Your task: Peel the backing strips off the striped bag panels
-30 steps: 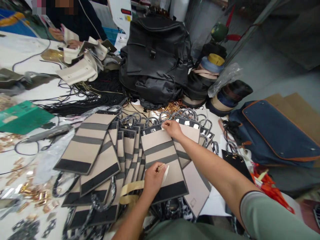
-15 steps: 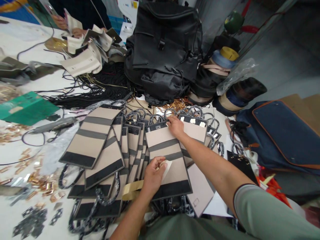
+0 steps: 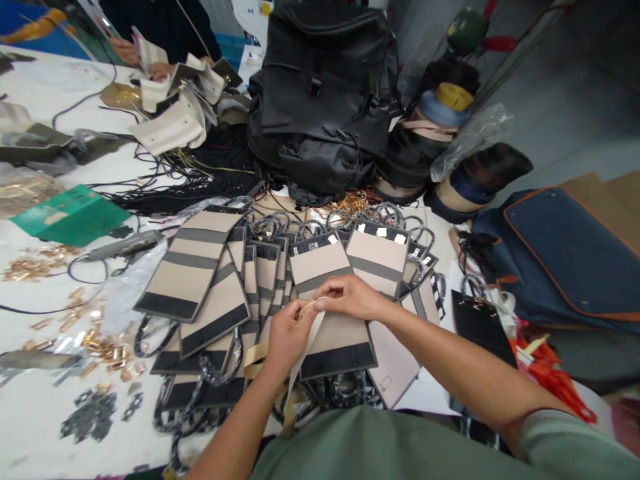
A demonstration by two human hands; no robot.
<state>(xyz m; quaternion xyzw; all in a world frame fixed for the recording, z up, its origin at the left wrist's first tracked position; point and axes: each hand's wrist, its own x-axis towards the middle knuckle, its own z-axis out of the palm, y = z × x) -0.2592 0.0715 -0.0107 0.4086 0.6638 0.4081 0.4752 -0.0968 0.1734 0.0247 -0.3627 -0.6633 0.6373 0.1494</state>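
Both hands meet over a beige panel with dark stripes (image 3: 320,257). My left hand (image 3: 290,333) pinches a strip of pale tape (image 3: 309,347), which hangs down toward my body. The fingers of my right hand (image 3: 345,297) are closed on the same tape, touching my left fingertips. A white piece sits at the top edge of the panel, on its black band. The neighbouring panel (image 3: 376,257) carries several such pieces. More striped panels (image 3: 187,267) with wrapped handles lie overlapped at the left.
A black backpack (image 3: 325,87) stands behind the panels, beside stacked rolls (image 3: 440,120). A blue bag (image 3: 575,247) lies at the right. Copper-coloured pieces (image 3: 107,340) and a green sheet (image 3: 73,215) are at the left. Another person's hands (image 3: 160,70) work at the top left.
My right hand has come down from the panel's top edge to my left hand and grips the tape. A white piece now shows where it was. My left hand has shifted slightly left.
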